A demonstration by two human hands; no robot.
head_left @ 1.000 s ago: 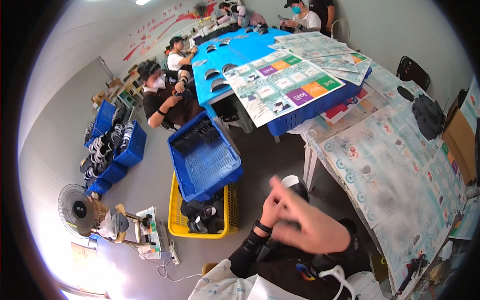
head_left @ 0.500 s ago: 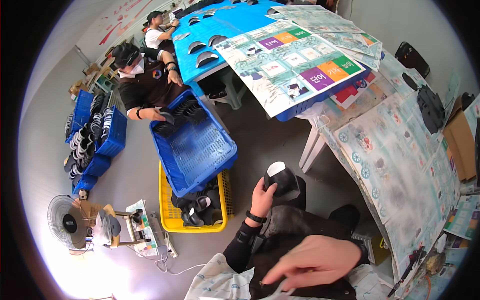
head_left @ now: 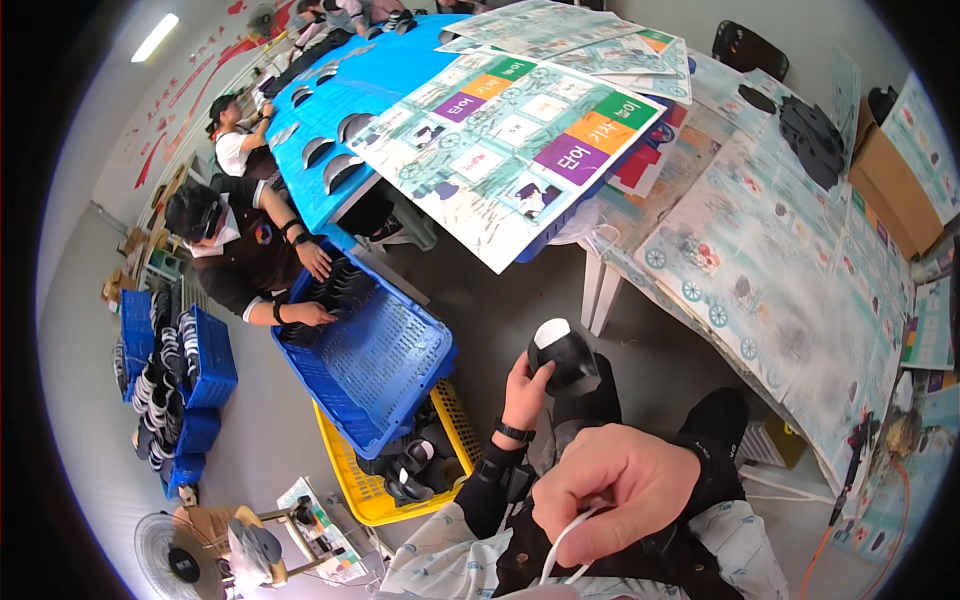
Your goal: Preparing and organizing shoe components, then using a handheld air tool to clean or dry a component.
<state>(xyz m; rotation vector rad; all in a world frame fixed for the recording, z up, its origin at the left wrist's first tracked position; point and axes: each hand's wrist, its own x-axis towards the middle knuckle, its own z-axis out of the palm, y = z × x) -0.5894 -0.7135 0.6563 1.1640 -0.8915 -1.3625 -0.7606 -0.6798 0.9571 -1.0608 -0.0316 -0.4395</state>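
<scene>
My left hand (head_left: 520,398) grips a glossy black, rounded cap-like piece (head_left: 570,368) with a white patch on its upper side. It is held out over my knees, thumb on the near side. Closer to the camera, my right hand (head_left: 622,488) is closed, its thumb and forefinger pinching a thin white cord (head_left: 556,553). Two strands of that cord run down toward the lower edge of the picture. The right hand is apart from the black piece.
A blue basket (head_left: 400,375) of black curved pieces sits across a yellow basket (head_left: 362,502). A co-worker (head_left: 225,240) reaches into the blue one. Printed boards (head_left: 480,215) overhang a blue-covered table (head_left: 335,115). A sheet-covered table (head_left: 730,270) stands right, a fan (head_left: 178,562) lower left.
My right hand has risen and its fingers have closed on the white cord. The black piece stays in my left hand. The view has shifted; the co-worker now has both hands in the blue basket.
</scene>
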